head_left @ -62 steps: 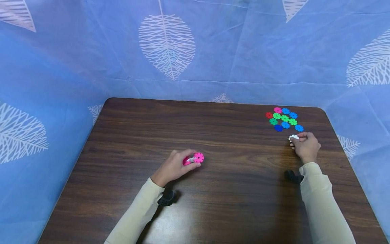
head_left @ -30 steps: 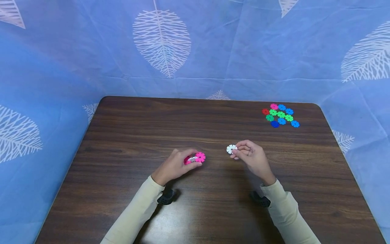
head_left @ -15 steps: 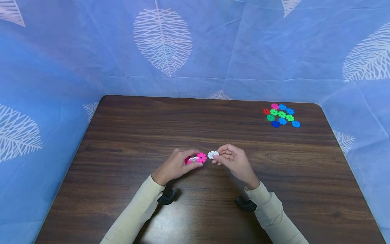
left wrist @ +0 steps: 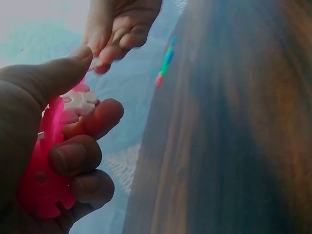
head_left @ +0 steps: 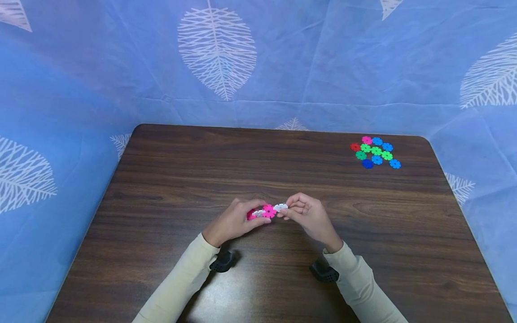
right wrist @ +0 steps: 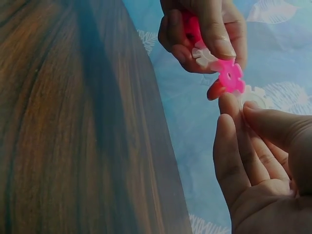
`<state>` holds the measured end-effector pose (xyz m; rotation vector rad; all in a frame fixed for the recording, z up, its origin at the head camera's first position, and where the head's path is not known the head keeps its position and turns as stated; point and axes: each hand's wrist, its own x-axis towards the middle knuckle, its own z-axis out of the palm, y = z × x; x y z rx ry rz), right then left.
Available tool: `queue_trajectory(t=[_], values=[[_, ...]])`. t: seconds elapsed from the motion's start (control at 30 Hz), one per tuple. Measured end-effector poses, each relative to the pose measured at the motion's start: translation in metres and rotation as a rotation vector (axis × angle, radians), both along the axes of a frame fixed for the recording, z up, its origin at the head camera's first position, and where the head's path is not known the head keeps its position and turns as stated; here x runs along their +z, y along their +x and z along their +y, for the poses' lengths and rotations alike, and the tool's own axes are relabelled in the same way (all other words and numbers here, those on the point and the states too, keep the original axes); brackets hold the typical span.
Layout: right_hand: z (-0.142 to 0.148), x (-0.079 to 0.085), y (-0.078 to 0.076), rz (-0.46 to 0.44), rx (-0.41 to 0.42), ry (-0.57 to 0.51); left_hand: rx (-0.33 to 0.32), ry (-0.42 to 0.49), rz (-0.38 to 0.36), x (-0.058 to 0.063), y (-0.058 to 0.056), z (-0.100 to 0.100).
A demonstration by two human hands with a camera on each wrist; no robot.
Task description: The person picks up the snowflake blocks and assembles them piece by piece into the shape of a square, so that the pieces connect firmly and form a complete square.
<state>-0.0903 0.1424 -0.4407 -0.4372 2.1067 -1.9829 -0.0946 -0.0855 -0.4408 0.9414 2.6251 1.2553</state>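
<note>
My left hand grips a chain of notched plastic discs, pink and white by turns, with its fingers curled round it. One pink disc sticks out past the fingertips at the chain's right end. Between the thumb and index finger of my right hand a white notched disc is pinched. Its edge meets the edge of that pink disc in the right wrist view. In the left wrist view another pink disc lies against the left palm, and a white disc shows beyond the thumb.
Several loose notched discs, among them a red disc, green discs and blue discs, lie at the far right of the brown wooden table. A blue cloth with white leaf prints hangs behind the table.
My right hand has brought the white disc from the far right to the chain in my left hand. The disc has turned and now meets the end pink disc. My left hand has barely moved.
</note>
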Motion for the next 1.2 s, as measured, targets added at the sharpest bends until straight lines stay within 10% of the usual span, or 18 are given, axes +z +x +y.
queue_trajectory(t=[0.77, 1.2], values=[[0.008, -0.004, 0.001, 0.053, 0.079, -0.021, -0.033, 0.083, 0.171, -0.003, 0.007, 0.008], [0.009, -0.004, 0.002, 0.058, 0.021, 0.049, -0.002, 0.07, 0.089, -0.005, 0.005, 0.015]])
